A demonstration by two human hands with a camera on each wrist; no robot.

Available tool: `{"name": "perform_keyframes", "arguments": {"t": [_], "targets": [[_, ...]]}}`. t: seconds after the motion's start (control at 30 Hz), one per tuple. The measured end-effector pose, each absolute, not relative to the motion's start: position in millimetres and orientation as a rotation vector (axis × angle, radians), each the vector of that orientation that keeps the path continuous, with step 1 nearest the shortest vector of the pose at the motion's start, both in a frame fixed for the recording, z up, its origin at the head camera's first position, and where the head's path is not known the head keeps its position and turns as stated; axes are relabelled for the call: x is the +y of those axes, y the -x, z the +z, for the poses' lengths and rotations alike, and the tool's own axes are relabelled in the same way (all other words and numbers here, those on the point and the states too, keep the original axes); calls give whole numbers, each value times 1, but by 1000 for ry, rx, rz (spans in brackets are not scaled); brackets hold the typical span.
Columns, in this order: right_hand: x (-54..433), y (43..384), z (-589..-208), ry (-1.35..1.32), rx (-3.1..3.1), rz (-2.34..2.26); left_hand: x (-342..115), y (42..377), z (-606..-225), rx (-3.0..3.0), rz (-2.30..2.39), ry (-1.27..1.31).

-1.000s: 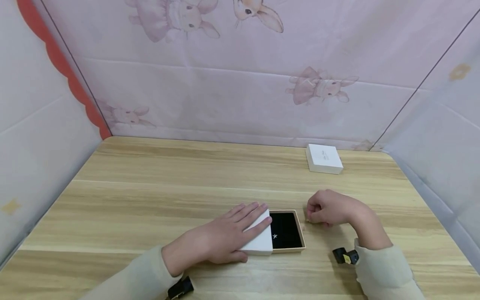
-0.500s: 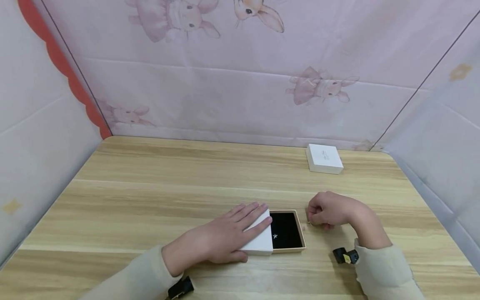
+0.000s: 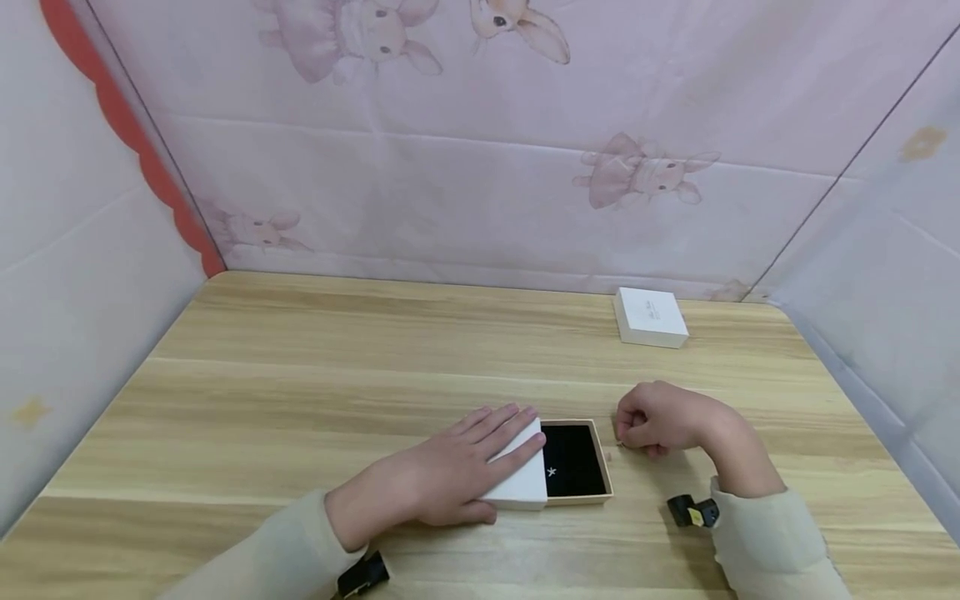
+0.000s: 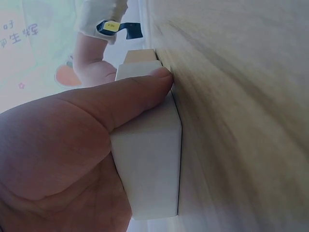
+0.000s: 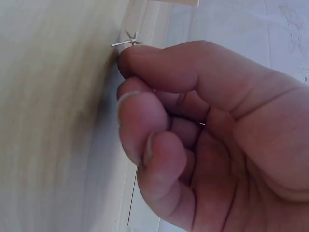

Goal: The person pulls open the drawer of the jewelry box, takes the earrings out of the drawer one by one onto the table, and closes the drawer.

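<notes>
A white box sleeve (image 3: 517,493) lies on the table with its tray (image 3: 609,479) slid partly out to the right. Inside the tray is a black pad (image 3: 576,458) bearing one small silver star (image 3: 551,472). My left hand (image 3: 457,471) rests flat over the sleeve, fingers straight across its top; in the left wrist view its thumb (image 4: 140,92) lies along the side. Just right of the tray, my right hand (image 3: 660,421) pinches a tiny star-shaped earring (image 5: 129,41) between thumb and forefinger, close above the wood. The other fingers are curled.
A second white box (image 3: 651,318), closed and printed on top, stands at the back right of the wooden table (image 3: 337,367). Fabric walls with rabbit prints (image 3: 637,175) enclose the back and sides.
Between half a second and one second ago my right hand shifted very slightly to the right. The left hand and box stay in place.
</notes>
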State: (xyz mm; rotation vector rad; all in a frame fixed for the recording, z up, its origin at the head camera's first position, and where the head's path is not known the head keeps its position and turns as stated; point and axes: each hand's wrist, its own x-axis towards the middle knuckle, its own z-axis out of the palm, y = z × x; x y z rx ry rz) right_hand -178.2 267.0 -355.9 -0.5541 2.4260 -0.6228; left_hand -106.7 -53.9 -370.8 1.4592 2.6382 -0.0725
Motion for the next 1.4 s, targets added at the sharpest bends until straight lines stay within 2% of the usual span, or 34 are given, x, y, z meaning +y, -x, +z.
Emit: {"name": "perform_keyframes", "arguments": {"t": [0.87,1.1,1.4], "targets": [[271,179,-351,563,2482,-657,-53,107,-371,2634,-62,-1467],[266,180,-346,733,2597,-638,-53,107,-370,2627,-55,-1457],[236,168,-340,995,2682,-670,-54,107,-369,2628,-60,-1457]]}}
